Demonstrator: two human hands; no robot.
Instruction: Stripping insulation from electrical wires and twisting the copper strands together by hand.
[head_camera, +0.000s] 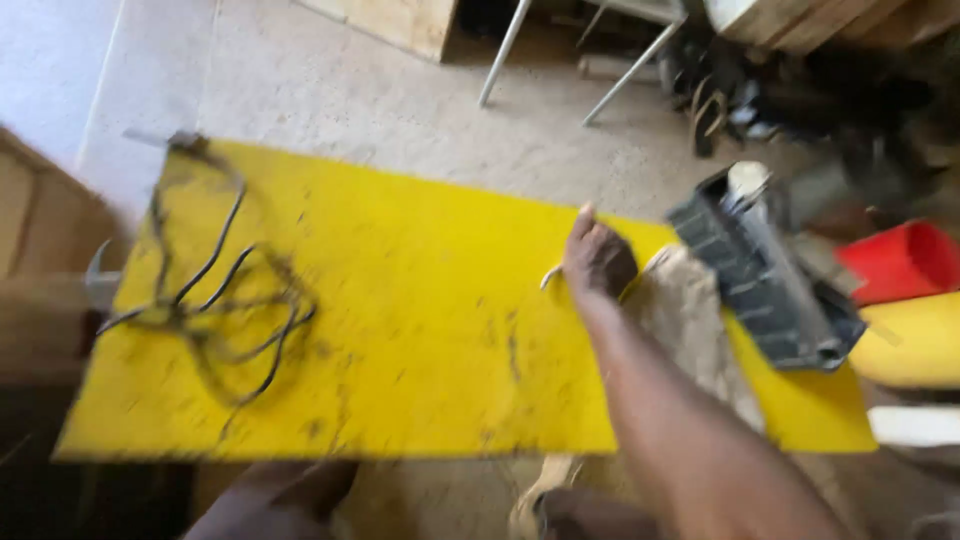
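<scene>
Just beside the right hand (598, 258) lies a rag (690, 315).

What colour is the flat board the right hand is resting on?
Bright yellow board, smudged with dark marks, under the right hand. It shows in the head view, though blurred.

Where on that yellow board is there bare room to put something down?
The widest free patch on the yellow board lies in its middle, between the tangle of black cable on the left and the right hand. The right end is crowded: a pale cloth and a dark ribbed part lie there, beside a red container.
</scene>
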